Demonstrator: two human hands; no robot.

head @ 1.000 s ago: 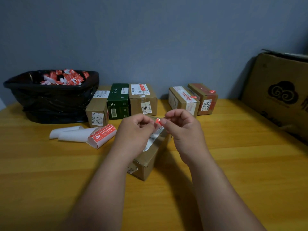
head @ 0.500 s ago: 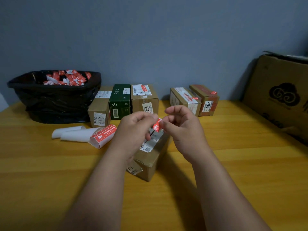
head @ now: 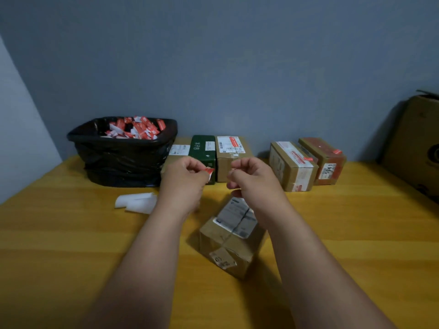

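Red sticker (head: 209, 172): left hand (head: 184, 184) is pinching it, above and behind the parcel (head: 231, 236) sitting on the desk (head: 71, 233). Right hand (head: 251, 184) is curling just right of the sticker, grasp indiscernible. Box (head: 329, 162) behind-right of the parcel is showing "5041". Open desk is running rightward from the parcel.

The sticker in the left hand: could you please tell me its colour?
The sticker is red with some white; head view.

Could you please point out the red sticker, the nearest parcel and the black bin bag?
red sticker (head: 209, 172), head view, on its red upper part.
parcel (head: 234, 214), head view, on its white shipping label.
black bin bag (head: 118, 162), head view, on its front wall.
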